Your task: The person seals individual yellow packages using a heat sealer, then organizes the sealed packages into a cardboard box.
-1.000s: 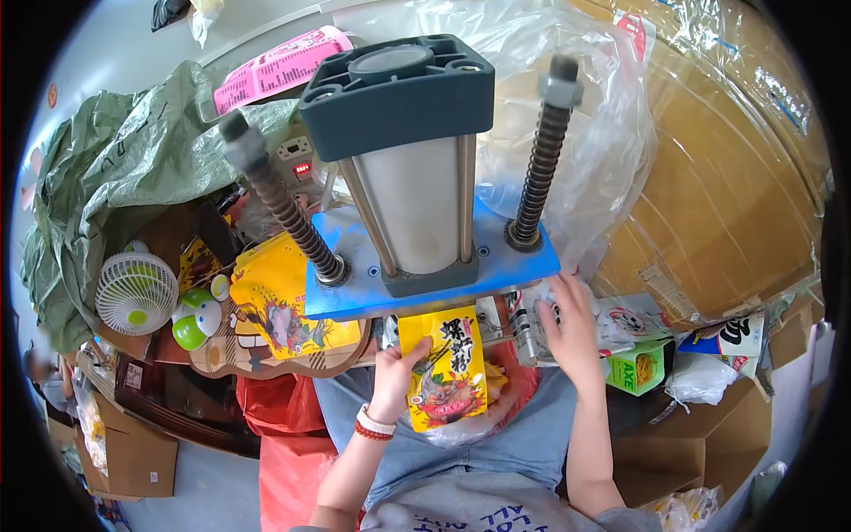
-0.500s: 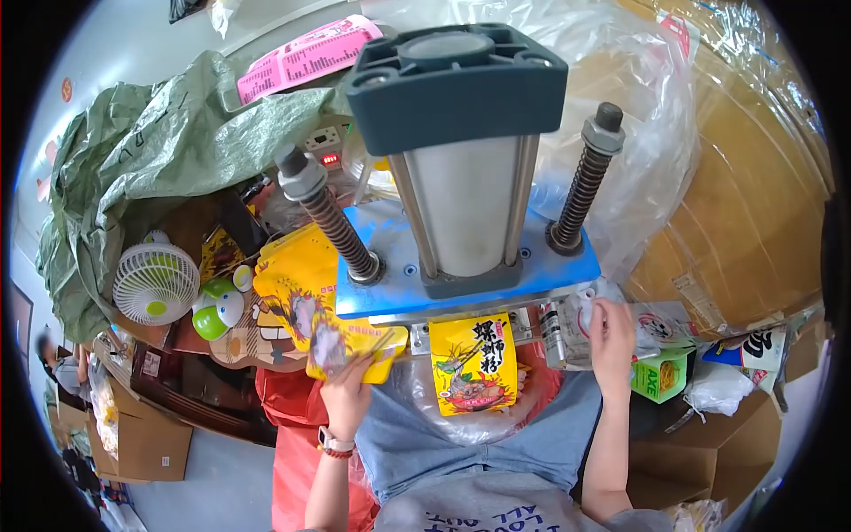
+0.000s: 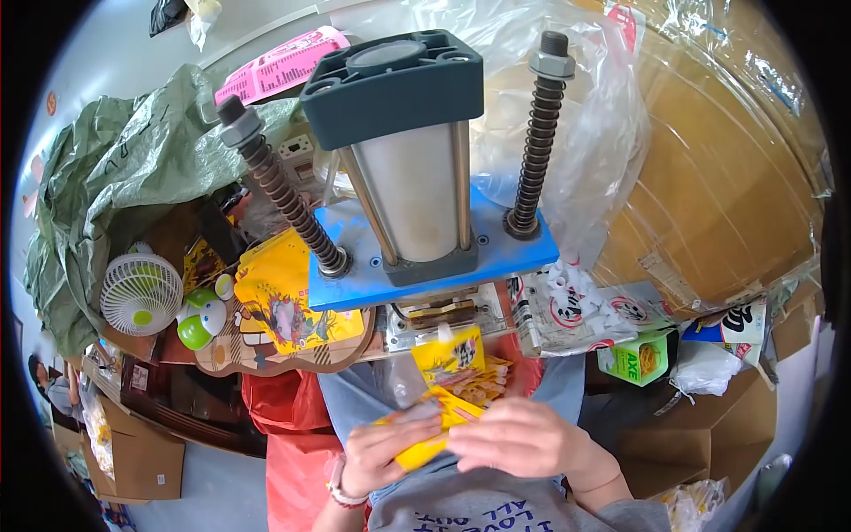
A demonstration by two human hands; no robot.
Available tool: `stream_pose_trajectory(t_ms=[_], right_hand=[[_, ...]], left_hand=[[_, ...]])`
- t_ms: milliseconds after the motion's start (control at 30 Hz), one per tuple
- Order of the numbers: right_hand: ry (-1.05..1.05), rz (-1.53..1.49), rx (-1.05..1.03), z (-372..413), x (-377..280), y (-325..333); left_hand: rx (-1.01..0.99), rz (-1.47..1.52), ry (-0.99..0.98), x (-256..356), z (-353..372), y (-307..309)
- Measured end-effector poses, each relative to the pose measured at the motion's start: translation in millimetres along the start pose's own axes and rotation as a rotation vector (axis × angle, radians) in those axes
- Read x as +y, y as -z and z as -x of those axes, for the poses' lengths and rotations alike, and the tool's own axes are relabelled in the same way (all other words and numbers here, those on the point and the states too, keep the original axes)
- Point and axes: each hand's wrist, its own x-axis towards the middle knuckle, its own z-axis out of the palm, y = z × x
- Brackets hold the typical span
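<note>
My left hand grips a yellow printed pouch low over my lap. At the pouch's right end is my right hand, its fingers closed against the edge; whatever they pinch is hidden. Just beyond, another yellow pouch tilts below the press, with a small white piece at its top edge. Beneath it, several pouches lie in a clear plastic bag on my lap. The press has a blue plate and two spring-wrapped bolts; its brass-coloured bar shows under the plate.
Left of the press are a stack of yellow pouches, a small white fan and a green-and-white toy. Small white plastic pieces lie on silver printed bags at right. A large cardboard box stands behind them.
Both hands have come together over my lap, the left bringing its pouch, the right leaving the white pieces. The pouch at the press has dropped and tilted, uncovering the brass-coloured bar. The view shifted.
</note>
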Motion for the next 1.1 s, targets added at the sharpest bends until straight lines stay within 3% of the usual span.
stream_pose_trajectory(t_ms=[67,133,167,267,333,367,433,500,567,600,667,700,767,800,867,900,933,1033,1100], right_hand=[[-0.219,0.024,-0.031,-1,11,0],[-0.354,0.198,0.087,0,30,-1],[-0.429,0.212,0.141,1,30,8],[-0.575,0.380,0.322,20,39,35],[-0.713,0.664,0.341,19,62,37],[-0.712,0.662,0.338,36,89,25],[-0.844,0.875,0.026,81,141,2],[-0.755,0.836,0.053,81,135,-1],[-0.968,0.505,-0.114,75,113,7],[-0.953,0.435,-0.095,78,110,8],[-0.897,0.323,-0.108,82,101,21],[-0.843,0.207,-0.128,84,95,25],[-0.867,0.135,-0.022,85,83,23],[-0.889,0.073,0.090,83,78,25],[-0.865,0.032,0.217,59,56,27],[-0.840,-0.008,0.327,46,42,26],[-0.621,0.091,0.329,32,31,24],[-0.338,0.292,0.286,5,8,6],[-0.238,0.321,0.136,-5,11,-13]], left_hand=[[-0.063,0.023,0.164,-24,3,-24],[0.028,0.307,0.628,-61,8,-62],[0.198,0.580,0.748,-68,0,-75],[0.307,0.916,0.847,-86,-31,-71],[0.321,0.920,0.887,-91,-52,-66],[0.326,0.959,0.908,-95,-56,-67],[0.335,0.975,0.909,-98,-57,-70],[0.324,1.040,0.950,-104,-60,-67],[0.160,0.871,0.884,-119,-52,-50],[0.167,0.488,0.943,-129,-49,-33],[0.463,-0.056,0.506,-148,-40,-3],[0.299,-0.661,0.470,-135,-38,17],[-0.032,-0.958,0.484,-166,-2,22],[-0.025,-0.863,0.364,-156,6,24],[0.024,-0.646,0.308,-160,33,28],[0.203,-0.550,0.369,-148,34,20],[0.200,-0.547,0.370,-138,33,18],[0.330,-0.306,0.332,-96,22,14],[0.331,-0.372,0.219,-68,14,7]])
